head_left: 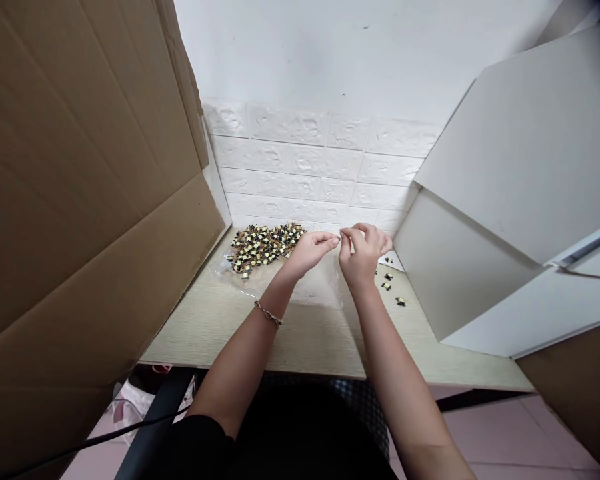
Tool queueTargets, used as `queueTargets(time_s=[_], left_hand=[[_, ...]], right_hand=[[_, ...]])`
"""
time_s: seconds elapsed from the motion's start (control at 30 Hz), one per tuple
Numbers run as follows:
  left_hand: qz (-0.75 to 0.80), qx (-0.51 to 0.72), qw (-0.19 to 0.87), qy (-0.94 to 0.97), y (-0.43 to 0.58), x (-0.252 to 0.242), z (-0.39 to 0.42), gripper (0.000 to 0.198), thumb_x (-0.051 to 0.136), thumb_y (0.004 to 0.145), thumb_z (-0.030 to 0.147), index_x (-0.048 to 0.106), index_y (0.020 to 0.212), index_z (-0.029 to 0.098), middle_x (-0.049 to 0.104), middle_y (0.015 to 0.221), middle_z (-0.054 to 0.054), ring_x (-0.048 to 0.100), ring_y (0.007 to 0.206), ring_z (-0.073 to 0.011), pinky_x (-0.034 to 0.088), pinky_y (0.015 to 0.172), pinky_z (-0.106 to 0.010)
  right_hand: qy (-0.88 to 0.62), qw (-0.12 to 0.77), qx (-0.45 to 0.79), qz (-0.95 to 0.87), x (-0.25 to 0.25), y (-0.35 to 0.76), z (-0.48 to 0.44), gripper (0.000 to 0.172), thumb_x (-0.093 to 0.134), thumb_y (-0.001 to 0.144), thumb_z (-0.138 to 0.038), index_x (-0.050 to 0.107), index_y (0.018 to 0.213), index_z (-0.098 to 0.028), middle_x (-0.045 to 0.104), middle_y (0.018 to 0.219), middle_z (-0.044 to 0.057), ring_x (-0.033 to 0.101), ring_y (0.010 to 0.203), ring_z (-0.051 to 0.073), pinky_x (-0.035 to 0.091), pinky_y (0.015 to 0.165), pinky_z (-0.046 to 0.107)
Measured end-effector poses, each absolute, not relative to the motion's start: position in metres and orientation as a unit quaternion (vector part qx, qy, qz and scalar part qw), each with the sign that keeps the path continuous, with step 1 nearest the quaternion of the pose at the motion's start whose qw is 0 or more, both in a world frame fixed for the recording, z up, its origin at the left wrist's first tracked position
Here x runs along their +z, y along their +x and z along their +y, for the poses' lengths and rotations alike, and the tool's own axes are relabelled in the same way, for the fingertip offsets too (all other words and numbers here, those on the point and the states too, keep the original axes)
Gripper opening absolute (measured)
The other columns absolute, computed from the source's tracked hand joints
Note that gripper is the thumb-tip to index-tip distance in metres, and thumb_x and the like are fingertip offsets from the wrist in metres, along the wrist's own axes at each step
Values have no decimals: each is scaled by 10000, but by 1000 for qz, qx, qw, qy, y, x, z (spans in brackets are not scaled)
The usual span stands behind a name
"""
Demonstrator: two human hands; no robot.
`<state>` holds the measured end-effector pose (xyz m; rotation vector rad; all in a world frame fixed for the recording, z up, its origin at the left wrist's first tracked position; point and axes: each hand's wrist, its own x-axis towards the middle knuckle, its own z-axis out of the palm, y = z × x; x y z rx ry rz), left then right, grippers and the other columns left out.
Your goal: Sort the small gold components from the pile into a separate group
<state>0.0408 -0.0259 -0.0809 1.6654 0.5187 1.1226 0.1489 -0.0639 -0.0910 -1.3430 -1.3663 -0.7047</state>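
Left hand (310, 253) and right hand (361, 257) are held up over the table, fingertips brought close to each other, thumbs and forefingers drawn in. Whether anything is pinched between them cannot be told; any item there is too small to make out. Left-hand fingers are pointed toward the right hand; on the right hand the outer fingers are curled loosely away from the thumb.

Chain bracelet (269, 315) is worn on the left wrist. Left upper arm is covered by a black sleeve (195, 443).

Pile of small yellow-and-black parts (263, 247) is located just left of the left hand, heaped on a clear plastic sheet or bag (305, 292); which of the two cannot be told. Plastic is spread under and in front of both hands, partly hidden by the left forearm.

Loose parts (401, 302) are scattered just right of the right hand and wrist, apart from the pile. Small white piece (396, 263) is seen beside the right hand, dark bits on it.

All of this is carried by the pale wood-grain table (310, 347). Beyond the hands, the back is closed by a white brick-pattern wall (290, 159). Well left of the hands, tall cardboard (90, 167) is stood up; well right, white panels (525, 140) are set at an angle. Pink floor tiles (510, 433) are visible below the table edge.
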Motion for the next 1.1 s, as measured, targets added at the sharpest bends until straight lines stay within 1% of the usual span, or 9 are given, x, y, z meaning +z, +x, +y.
queueTargets(time_s=[0.1, 0.2, 0.33, 0.43, 0.53, 0.63, 0.83, 1.1], left_hand=[[207, 464, 545, 668, 38, -79, -28, 251, 597, 661, 345, 623, 726, 105, 603, 707, -19, 518, 717, -108, 381, 737, -244], [209, 460, 558, 658, 37, -78, -30, 268, 595, 663, 359, 621, 721, 99, 577, 672, -10, 493, 699, -97, 361, 714, -226], [200, 457, 562, 660, 35, -79, -29, 248, 559, 702, 349, 622, 708, 109, 504, 575, 22, 431, 600, -65, 326, 619, -192], [195, 461, 568, 653, 35, -81, -27, 243, 543, 719, 345, 612, 690, 114, 493, 589, 26, 367, 543, -45, 279, 548, -182], [186, 457, 600, 630, 36, -83, -25, 222, 561, 709, 329, 596, 682, 112, 487, 603, 26, 342, 521, -35, 252, 517, -182], [162, 445, 647, 598, 36, -84, -24, 197, 588, 695, 300, 574, 671, 105, 452, 579, 36, 341, 505, -27, 249, 506, -177], [150, 434, 729, 508, 35, -81, -28, 164, 606, 693, 254, 541, 676, 105, 442, 584, 39, 392, 518, -20, 302, 533, -165], [157, 432, 744, 485, 35, -77, -32, 158, 628, 677, 240, 553, 691, 102, 492, 601, 30, 412, 499, -15, 319, 521, -161]], right_hand=[[-544, 520, -328, -571, -92, 149, -63, 121, 484, 767, -242, 605, 781, -246, 568, 866, 27, 473, 872, 179, 245, 819, 380], [-524, 521, -363, -568, -92, 150, -62, 104, 513, 753, -241, 615, 775, -242, 578, 855, 22, 480, 849, 168, 290, 787, 346], [-488, 526, -374, -587, -90, 151, -61, 101, 524, 745, -217, 624, 752, -215, 579, 838, 36, 490, 831, 153, 356, 760, 299], [-474, 529, -377, -594, -90, 151, -60, 95, 528, 744, -211, 623, 748, -209, 582, 832, 38, 497, 826, 151, 375, 767, 296], [-468, 533, -374, -598, -90, 152, -60, 89, 530, 744, -212, 619, 747, -206, 584, 831, 41, 497, 826, 152, 381, 774, 305], [-471, 536, -362, -600, -91, 152, -60, 91, 522, 749, -213, 612, 747, -206, 581, 834, 43, 493, 832, 154, 381, 779, 317], [-462, 541, -358, -605, -90, 152, -61, 82, 522, 745, -203, 603, 735, -202, 582, 813, 36, 501, 812, 149, 386, 772, 318], [-449, 565, -360, -592, -89, 149, -63, 60, 540, 739, -187, 599, 731, -195, 582, 785, 31, 500, 786, 141, 398, 747, 306]])
